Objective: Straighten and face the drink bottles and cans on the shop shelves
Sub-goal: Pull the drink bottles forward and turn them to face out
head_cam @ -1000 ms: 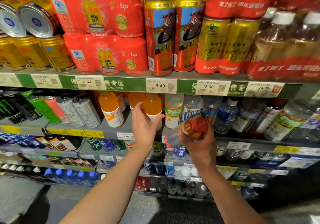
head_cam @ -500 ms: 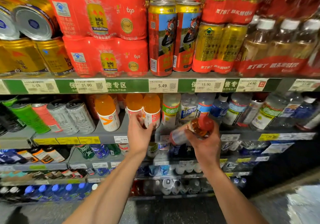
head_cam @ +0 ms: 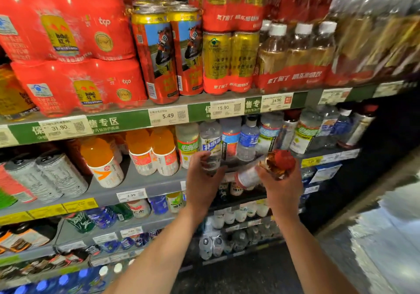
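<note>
My left hand [head_cam: 202, 177] grips the lower part of a clear bottle with a blue and white label [head_cam: 210, 144] that stands on the second shelf [head_cam: 136, 180]. My right hand [head_cam: 280, 184] holds a red-capped bottle of brown drink [head_cam: 271, 165] on its side in front of that shelf, cap toward me. Left of my hands stand orange drink bottles [head_cam: 152, 150] with white labels. To the right runs a row of clear and blue-labelled bottles [head_cam: 248, 139].
The top shelf holds red multipacks [head_cam: 68, 50], tall red and gold cans [head_cam: 168, 52] and shrink-wrapped bottles [head_cam: 295, 52]. Grey cans [head_cam: 52, 175] lie at the left of the second shelf. Lower shelves carry small bottles. A shiny floor [head_cam: 386, 237] lies at the right.
My left hand has left the orange bottles and moved right onto the clear bottle with the blue and white label. My right hand still holds the red-capped bottle. The view has shifted right.
</note>
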`<state>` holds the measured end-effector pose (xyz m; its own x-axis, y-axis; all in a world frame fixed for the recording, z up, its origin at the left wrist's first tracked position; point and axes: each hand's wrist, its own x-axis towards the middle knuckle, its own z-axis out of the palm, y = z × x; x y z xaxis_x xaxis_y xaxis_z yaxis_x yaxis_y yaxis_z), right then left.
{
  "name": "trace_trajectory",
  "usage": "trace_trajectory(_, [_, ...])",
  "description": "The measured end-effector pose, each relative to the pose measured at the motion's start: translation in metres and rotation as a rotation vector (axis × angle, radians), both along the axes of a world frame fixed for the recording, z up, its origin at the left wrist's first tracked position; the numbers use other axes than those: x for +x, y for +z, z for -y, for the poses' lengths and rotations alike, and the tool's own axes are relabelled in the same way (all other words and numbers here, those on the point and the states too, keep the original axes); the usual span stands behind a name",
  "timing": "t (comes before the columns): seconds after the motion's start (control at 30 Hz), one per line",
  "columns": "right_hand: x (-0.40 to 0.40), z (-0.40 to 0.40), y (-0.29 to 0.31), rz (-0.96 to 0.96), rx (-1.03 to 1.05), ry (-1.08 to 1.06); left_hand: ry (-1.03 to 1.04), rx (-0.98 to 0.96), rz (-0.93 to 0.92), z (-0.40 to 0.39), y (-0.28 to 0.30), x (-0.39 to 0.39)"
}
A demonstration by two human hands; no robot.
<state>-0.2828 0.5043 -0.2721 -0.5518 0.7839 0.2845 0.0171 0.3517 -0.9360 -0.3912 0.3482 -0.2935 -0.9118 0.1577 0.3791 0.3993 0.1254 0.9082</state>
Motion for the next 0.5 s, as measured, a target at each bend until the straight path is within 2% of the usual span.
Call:
trace_trajectory(0.13, [0.014, -0.042, 0.0, 0.012, -0.017, -0.016, -0.034, -0.063, -0.014, -0.051, 0.001, 0.009])
trace_trajectory(0.5, [0.044, -0.165, -0.004, 0.045, -0.104, 0.067, 0.123, -0.089, 0.101, -0.193, 0.031, 0.006])
